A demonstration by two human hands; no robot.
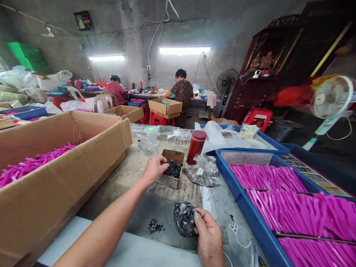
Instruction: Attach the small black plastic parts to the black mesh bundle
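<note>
My left hand (155,169) reaches out to the near-left rim of a small cardboard box (167,182). Its fingers are drawn together in a pinch, and whatever they may hold is too small to make out. Many small black parts (174,168) fill that box. Closer to me, my right hand (210,240) grips the side of a crumpled black plastic bag (184,219) between thumb and fingers. The bag's contents are hidden. A loose little pile of black parts (155,226) lies on the table left of the bag.
A large carton (61,170) of magenta plastic pieces stands left; a blue crate (240,202) of magenta strips stands right. Beyond the small box are a red canister (195,148) and a clear bag of metal bits (202,173). Two people sit at the back.
</note>
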